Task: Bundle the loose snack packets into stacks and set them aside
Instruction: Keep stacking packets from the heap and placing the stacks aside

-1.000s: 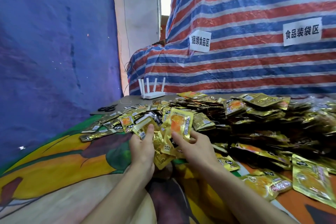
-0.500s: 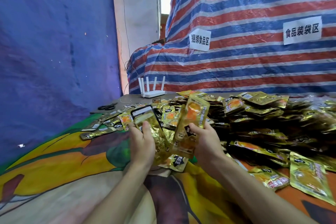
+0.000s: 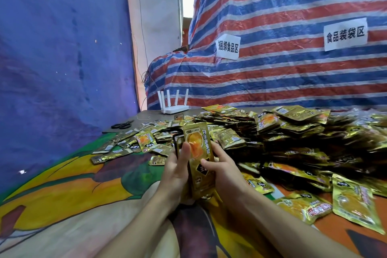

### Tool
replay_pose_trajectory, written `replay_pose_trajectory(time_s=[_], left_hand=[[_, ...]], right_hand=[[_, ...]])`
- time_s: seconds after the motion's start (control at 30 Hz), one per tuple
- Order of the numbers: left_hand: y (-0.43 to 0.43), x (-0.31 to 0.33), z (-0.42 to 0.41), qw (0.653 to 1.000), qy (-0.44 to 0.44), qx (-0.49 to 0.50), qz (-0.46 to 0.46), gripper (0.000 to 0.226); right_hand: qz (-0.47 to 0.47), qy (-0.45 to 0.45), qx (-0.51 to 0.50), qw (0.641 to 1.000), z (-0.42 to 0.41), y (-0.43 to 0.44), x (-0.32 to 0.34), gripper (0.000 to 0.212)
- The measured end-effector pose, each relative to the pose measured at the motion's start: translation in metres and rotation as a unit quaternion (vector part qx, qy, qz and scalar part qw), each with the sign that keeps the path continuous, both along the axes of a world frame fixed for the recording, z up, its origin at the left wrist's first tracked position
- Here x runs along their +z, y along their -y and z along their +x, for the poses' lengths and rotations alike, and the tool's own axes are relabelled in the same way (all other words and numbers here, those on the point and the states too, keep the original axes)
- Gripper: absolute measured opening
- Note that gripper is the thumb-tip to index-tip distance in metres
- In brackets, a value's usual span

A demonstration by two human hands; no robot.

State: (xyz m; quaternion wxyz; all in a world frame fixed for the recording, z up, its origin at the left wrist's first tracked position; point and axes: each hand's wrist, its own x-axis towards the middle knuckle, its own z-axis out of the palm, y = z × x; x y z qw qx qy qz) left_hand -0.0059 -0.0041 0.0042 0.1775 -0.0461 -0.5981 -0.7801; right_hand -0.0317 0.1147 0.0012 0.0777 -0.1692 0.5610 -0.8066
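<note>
A stack of snack packets is being gripped upright by the left hand and right hand, at seven o'clock from the loose pile. Squeezed unevenly, the slick foil packets could be fanned apart and dropped.

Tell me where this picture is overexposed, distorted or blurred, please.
Head view: the window is blown out white; the wide lens curves the striped tarp; the foil of the packet pile glares in spots; the lower-right packet is soft, while the held stack is sharp.
</note>
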Motion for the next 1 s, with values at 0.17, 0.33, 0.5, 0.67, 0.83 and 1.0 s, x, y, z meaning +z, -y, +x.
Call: replay_pose_trajectory(time_s=[0.17,0.33,0.5,0.67,0.83,1.0], left_hand=[[0.003,-0.004,-0.003,0.99,0.012,-0.005,-0.137,0.053],[0.009,-0.003,-0.003,0.987,-0.052,-0.006,-0.153,0.038],[0.009,-0.002,0.001,0.98,-0.071,-0.086,-0.166,0.036],[0.002,-0.005,0.002,0.982,-0.02,-0.126,-0.141,0.05],[-0.007,-0.004,0.005,0.99,-0.009,-0.06,-0.124,0.031],[-0.04,0.013,-0.001,0.987,-0.029,0.037,-0.156,0.032]], right_hand=[[0.026,0.014,0.012,0.999,-0.001,-0.002,0.001,0.089],[-0.012,0.018,0.014,1.0,-0.002,-0.003,0.004,0.081],[-0.06,0.029,-0.006,0.998,0.005,-0.004,0.01,0.062],[-0.021,-0.017,-0.016,1.0,0.007,-0.008,0.013,0.045],[0.147,-0.168,-0.083,0.971,0.01,-0.01,0.013,0.041],[0.152,-0.147,-0.163,0.964,0.011,-0.02,0.033,0.038]])
